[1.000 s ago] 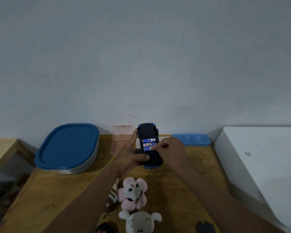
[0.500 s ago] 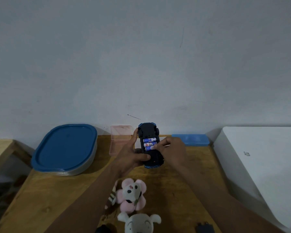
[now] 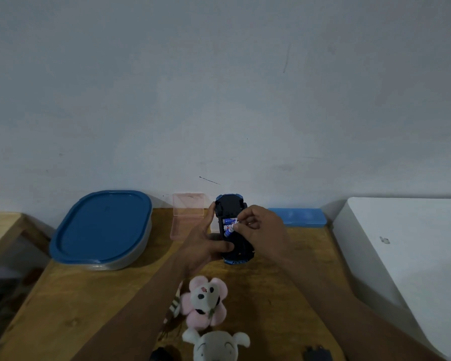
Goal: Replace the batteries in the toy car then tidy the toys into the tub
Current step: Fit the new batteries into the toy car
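Battery swap under way: left hand (image 3: pixel 206 246) grip clamped on the upturned toy car (image 3: pixel 233 230) above the tabletop (image 3: pixel 89 295). Right hand (image 3: pixel 261 227) fingertips pinch a battery (image 3: pixel 229 227) in the open compartment. Next, judged: lift it clear without spilling the others.

Open worktop (image 3: pixel 94 295) lies between the lidded tub (image 3: pixel 102 230) at left and the plush toys (image 3: pixel 206 303) near the front edge. At right, a bare strip of worktop runs beside the white box (image 3: pixel 406 256). Behind, a pink case (image 3: pixel 186 217) and blue case (image 3: pixel 297 217) line the wall, the held toy car (image 3: pixel 235 230) between them.
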Action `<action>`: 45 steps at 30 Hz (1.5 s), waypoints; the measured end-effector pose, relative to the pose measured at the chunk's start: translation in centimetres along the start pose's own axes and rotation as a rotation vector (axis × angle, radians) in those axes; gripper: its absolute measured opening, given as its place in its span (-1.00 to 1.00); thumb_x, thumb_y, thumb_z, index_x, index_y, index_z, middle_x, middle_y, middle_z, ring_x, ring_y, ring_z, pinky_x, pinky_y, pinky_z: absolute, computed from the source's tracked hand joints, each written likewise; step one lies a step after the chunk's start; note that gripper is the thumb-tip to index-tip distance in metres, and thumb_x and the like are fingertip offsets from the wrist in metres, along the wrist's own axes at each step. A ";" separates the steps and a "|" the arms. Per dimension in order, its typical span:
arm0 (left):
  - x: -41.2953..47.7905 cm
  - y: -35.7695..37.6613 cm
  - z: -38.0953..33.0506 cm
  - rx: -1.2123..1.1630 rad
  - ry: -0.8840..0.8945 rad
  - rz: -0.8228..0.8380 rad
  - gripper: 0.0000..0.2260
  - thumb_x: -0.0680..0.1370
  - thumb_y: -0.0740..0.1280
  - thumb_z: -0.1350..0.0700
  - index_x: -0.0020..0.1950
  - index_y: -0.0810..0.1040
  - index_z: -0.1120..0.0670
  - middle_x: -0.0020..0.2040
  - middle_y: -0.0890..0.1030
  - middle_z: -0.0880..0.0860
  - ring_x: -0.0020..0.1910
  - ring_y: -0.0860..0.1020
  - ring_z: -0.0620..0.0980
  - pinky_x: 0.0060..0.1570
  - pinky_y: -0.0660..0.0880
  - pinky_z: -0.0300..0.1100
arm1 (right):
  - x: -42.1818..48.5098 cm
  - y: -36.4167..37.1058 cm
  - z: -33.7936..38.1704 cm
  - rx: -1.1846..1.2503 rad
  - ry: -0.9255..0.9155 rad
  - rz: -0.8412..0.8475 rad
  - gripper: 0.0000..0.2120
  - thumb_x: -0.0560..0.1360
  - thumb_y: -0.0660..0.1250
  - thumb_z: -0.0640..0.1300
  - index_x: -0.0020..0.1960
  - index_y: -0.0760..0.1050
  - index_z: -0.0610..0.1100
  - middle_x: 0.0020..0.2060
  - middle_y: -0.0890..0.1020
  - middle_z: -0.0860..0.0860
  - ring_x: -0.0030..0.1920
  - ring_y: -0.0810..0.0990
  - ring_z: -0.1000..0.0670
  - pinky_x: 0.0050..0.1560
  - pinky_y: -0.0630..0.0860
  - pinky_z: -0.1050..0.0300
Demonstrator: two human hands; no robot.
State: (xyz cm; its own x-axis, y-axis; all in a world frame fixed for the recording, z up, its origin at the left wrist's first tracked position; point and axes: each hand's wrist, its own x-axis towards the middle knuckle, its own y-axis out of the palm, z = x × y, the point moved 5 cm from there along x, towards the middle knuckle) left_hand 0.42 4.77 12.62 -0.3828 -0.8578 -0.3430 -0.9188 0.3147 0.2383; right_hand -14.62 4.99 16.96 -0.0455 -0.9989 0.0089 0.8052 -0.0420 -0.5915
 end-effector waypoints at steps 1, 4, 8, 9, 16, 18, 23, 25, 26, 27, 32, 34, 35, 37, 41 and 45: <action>0.0 0.0 0.1 0.010 -0.003 -0.001 -0.07 0.42 0.33 0.54 0.53 0.09 -0.23 0.06 0.66 0.27 0.10 0.62 0.26 0.10 0.55 0.19 | 0.0 0.0 0.0 0.000 -0.013 -0.009 -0.88 0.44 0.45 -0.08 -0.10 0.51 0.03 -0.17 0.62 0.09 -0.14 0.60 0.16 -0.18 0.56 0.33; 0.0 0.1 0.2 0.000 -0.004 -0.002 -0.08 0.42 0.33 0.54 0.52 0.10 -0.24 0.05 0.67 0.25 0.09 0.63 0.24 0.10 0.55 0.18 | 0.1 -0.5 -0.4 -0.036 -0.014 -0.069 -0.90 0.45 0.44 -0.11 -0.13 0.52 0.00 -0.21 0.61 0.10 -0.16 0.61 0.14 -0.19 0.58 0.29; 0.1 0.1 0.2 -0.036 0.008 0.016 -0.08 0.42 0.32 0.55 0.50 0.13 -0.27 0.07 0.66 0.26 0.10 0.62 0.27 0.12 0.53 0.23 | 0.4 -0.8 -0.8 -0.059 0.023 -0.087 -0.90 0.43 0.46 -0.09 -0.21 0.56 -0.04 -0.25 0.63 0.09 -0.19 0.62 0.11 -0.16 0.61 0.17; 0.1 0.2 0.3 -0.045 0.007 0.020 -0.08 0.42 0.32 0.55 0.50 0.12 -0.27 0.08 0.65 0.27 0.11 0.61 0.28 0.13 0.52 0.24 | 0.4 -0.7 -0.8 -0.066 0.030 -0.089 -0.90 0.43 0.46 -0.08 -0.22 0.57 -0.04 -0.25 0.64 0.09 -0.20 0.62 0.11 -0.16 0.61 0.17; 0.6 -0.5 -0.1 0.024 0.007 0.001 -0.02 0.40 0.35 0.54 0.53 0.06 -0.27 0.06 0.67 0.24 0.10 0.63 0.22 0.08 0.56 0.20 | 0.1 0.2 -1.0 -0.241 0.049 -0.005 -0.79 0.47 0.42 0.00 -0.04 0.65 -0.14 -0.07 0.69 -0.04 -0.17 0.59 0.07 -0.16 0.55 0.24; 0.5 -0.5 -0.4 0.079 0.006 0.010 -0.01 0.39 0.37 0.53 0.53 0.06 -0.26 0.06 0.66 0.24 0.08 0.64 0.19 0.07 0.57 0.16 | 0.0 0.5 -0.8 -0.274 0.062 0.018 -0.77 0.49 0.41 0.00 0.01 0.64 -0.14 0.00 0.68 -0.06 -0.10 0.62 0.04 -0.12 0.53 0.25; 0.5 -0.6 0.1 0.094 0.003 0.013 0.00 0.38 0.38 0.54 0.51 0.09 -0.30 0.12 0.64 0.26 0.10 0.63 0.22 0.12 0.53 0.25 | 0.9 0.8 -0.7 -0.208 0.169 0.052 -0.82 0.40 0.50 -0.03 -0.13 0.65 -0.14 -0.08 0.70 -0.06 -0.15 0.65 0.02 -0.13 0.59 0.19; 0.4 -0.8 0.3 0.099 0.001 0.037 -0.01 0.37 0.39 0.53 0.50 0.11 -0.32 0.15 0.62 0.25 0.14 0.61 0.22 0.14 0.50 0.27 | 1.2 0.5 -0.9 -0.212 0.220 0.072 -0.75 0.33 0.55 0.01 -0.17 0.63 -0.15 -0.14 0.69 -0.06 -0.18 0.64 0.01 -0.13 0.60 0.15; 0.4 -0.8 0.4 0.090 -0.001 0.047 -0.02 0.38 0.39 0.53 0.49 0.12 -0.32 0.17 0.61 0.25 0.15 0.60 0.22 0.15 0.50 0.28 | 1.3 0.2 -1.0 -0.219 0.252 0.070 -0.70 0.30 0.57 0.03 -0.17 0.61 -0.17 -0.16 0.68 -0.06 -0.18 0.64 -0.01 -0.13 0.59 0.12; 0.4 -0.8 0.5 0.081 -0.003 0.053 -0.03 0.39 0.38 0.53 0.49 0.12 -0.33 0.18 0.61 0.25 0.16 0.60 0.22 0.15 0.50 0.27 | 1.3 0.1 -1.2 -0.225 0.285 0.065 -0.65 0.28 0.58 0.06 -0.15 0.59 -0.19 -0.17 0.67 -0.06 -0.17 0.64 -0.02 -0.12 0.59 0.08; 0.4 -0.7 1.6 0.063 -0.050 0.035 -0.03 0.40 0.35 0.54 0.52 0.09 -0.28 0.18 0.61 0.22 0.15 0.60 0.23 0.17 0.48 0.29 | 0.7 0.5 -1.7 -0.268 0.315 0.090 -0.66 0.30 0.56 0.07 -0.19 0.51 -0.11 -0.14 0.66 -0.05 -0.14 0.64 -0.03 -0.05 0.60 0.05; 0.3 -0.8 1.9 0.021 -0.080 0.051 -0.03 0.40 0.34 0.54 0.52 0.08 -0.29 0.20 0.59 0.27 0.18 0.58 0.27 0.19 0.44 0.33 | 0.3 0.3 -1.7 -0.214 0.298 0.091 -0.69 0.32 0.56 0.03 -0.27 0.43 -0.04 -0.17 0.63 -0.02 -0.13 0.63 -0.02 -0.06 0.58 0.08; 0.3 -0.8 2.0 0.018 -0.083 0.060 -0.02 0.39 0.35 0.54 0.51 0.09 -0.30 0.21 0.58 0.28 0.18 0.57 0.29 0.19 0.43 0.35 | 0.1 0.2 -1.6 -0.201 0.287 0.086 -0.68 0.33 0.56 0.02 -0.28 0.41 -0.02 -0.17 0.61 0.00 -0.13 0.62 -0.01 -0.07 0.58 0.10; 0.4 -0.8 2.0 0.012 -0.083 0.062 -0.02 0.38 0.37 0.53 0.52 0.10 -0.29 0.20 0.58 0.30 0.18 0.57 0.30 0.19 0.43 0.37 | -0.3 0.0 -1.7 -0.188 0.273 0.053 -0.75 0.37 0.53 -0.01 -0.24 0.44 -0.02 -0.13 0.62 0.02 -0.12 0.60 0.03 -0.10 0.58 0.12; -0.1 -0.2 2.0 0.027 -0.069 0.066 0.01 0.38 0.36 0.55 0.52 0.05 -0.30 0.20 0.59 0.27 0.17 0.58 0.30 0.18 0.44 0.36 | -1.6 -0.4 -1.7 -0.089 0.259 -0.014 -0.86 0.48 0.43 -0.07 -0.03 0.51 -0.06 -0.05 0.60 0.01 -0.11 0.56 0.07 -0.21 0.53 0.21; -1.5 1.5 2.7 0.086 -0.051 0.117 0.04 0.39 0.37 0.55 0.52 -0.03 -0.32 0.14 0.63 0.22 0.11 0.63 0.21 0.05 0.57 0.18 | -4.0 -1.1 -2.2 -0.073 0.264 -0.041 -0.77 0.50 0.38 -0.07 0.14 0.49 -0.04 0.00 0.59 0.00 -0.06 0.58 0.03 -0.18 0.54 0.20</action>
State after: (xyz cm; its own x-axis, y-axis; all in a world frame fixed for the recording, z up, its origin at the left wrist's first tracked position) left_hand -0.65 7.59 11.03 -0.4898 -0.7924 -0.3635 -0.8718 0.4467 0.2008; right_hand -16.62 9.04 15.82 -0.2379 -0.9562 -0.1705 0.7548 -0.0715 -0.6520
